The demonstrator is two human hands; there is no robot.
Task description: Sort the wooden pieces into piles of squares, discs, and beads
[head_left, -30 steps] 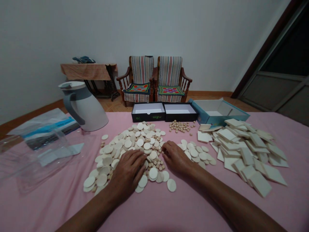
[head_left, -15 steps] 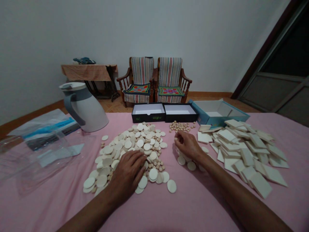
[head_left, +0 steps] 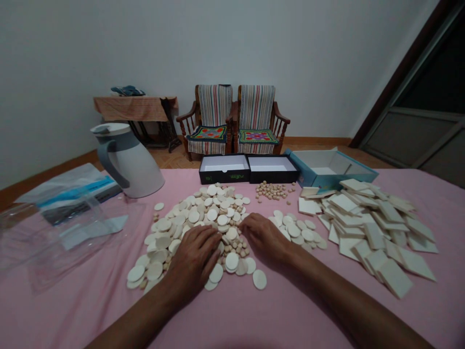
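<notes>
A broad heap of pale wooden discs (head_left: 179, 220) lies in front of me, with small round wooden beads (head_left: 238, 246) mixed in at its right side. My left hand (head_left: 198, 252) rests palm down on the heap, fingers stretched out over the discs, holding nothing that I can see. At the heap's right edge is my right hand (head_left: 263, 237), its fingers bent and drawn together at the tips among beads and discs. Whatever lies between those fingertips is hidden. Beyond it sits a separate group of beads (head_left: 272, 190). Right of that hand lies a smaller group of discs (head_left: 300, 230).
Square wooden tiles (head_left: 378, 228) are heaped at the right. Two black box halves (head_left: 225, 177) and a blue box (head_left: 337, 180) line the far edge. Left stand a white jug (head_left: 140, 169), a blue-striped packet (head_left: 80, 198) and clear plastic packaging (head_left: 90, 237) on the pink cloth (head_left: 232, 320).
My right hand has moved left and nearer, from beside the bead group to the heap's edge. One loose bead now shows in front of that group. The left hand stays put.
</notes>
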